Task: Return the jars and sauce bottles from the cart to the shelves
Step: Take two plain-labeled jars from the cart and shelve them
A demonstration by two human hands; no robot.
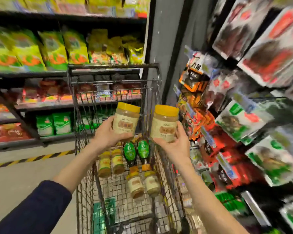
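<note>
My left hand (pixel 107 134) grips a yellow-lidded jar (pixel 126 119) of pale paste, held upright above the wire cart (pixel 85 149). My right hand (pixel 174 141) grips a second jar (pixel 164 123) of the same kind beside it. Both jars hang over the cart's far end. Down in the cart lie two dark sauce bottles with green labels (pixel 136 152), two yellow-labelled jars (pixel 111 162) and two more pale jars (pixel 143 183).
Shelves on the left (pixel 41 73) carry green and yellow bags and red packets. A rack on the right (pixel 243 115) is packed with hanging packets close to the cart. A grey pillar (pixel 169 48) stands behind the cart. Hazard tape (pixel 32 159) marks the floor.
</note>
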